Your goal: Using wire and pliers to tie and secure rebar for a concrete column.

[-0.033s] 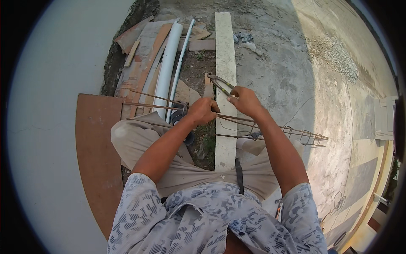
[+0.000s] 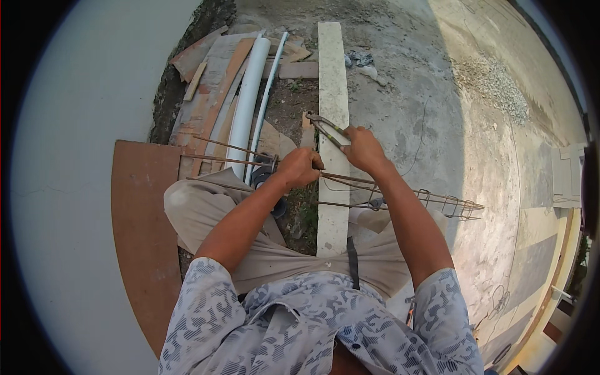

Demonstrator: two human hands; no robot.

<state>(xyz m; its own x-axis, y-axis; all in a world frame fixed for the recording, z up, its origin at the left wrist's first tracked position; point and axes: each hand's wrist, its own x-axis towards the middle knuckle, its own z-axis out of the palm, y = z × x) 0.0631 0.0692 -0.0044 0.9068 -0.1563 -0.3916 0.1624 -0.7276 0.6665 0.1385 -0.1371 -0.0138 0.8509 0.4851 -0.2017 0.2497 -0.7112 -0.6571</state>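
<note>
A long cage of thin steel rebar crosses over my lap from left to right, its wire stirrups showing at the right end. My left hand is closed around its upper bars near the middle; whether it also pinches a wire is hidden. Just to the right, my right hand grips the handles of end-cutting pincers. Their jaws point away and to the left, beyond the left hand. Under the cage runs a pale, narrow beam, between my legs.
A brown board lies at the left beside a light wall. White pipes and scrap planks are stacked far left. Gravel is spread on the concrete at far right. A thin loose wire curves right of the right hand.
My right hand has shifted slightly, with its fingers wrapped further around the pincers' handles. The thin wire to its right has swung to a more upright curve. My left hand has barely moved.
</note>
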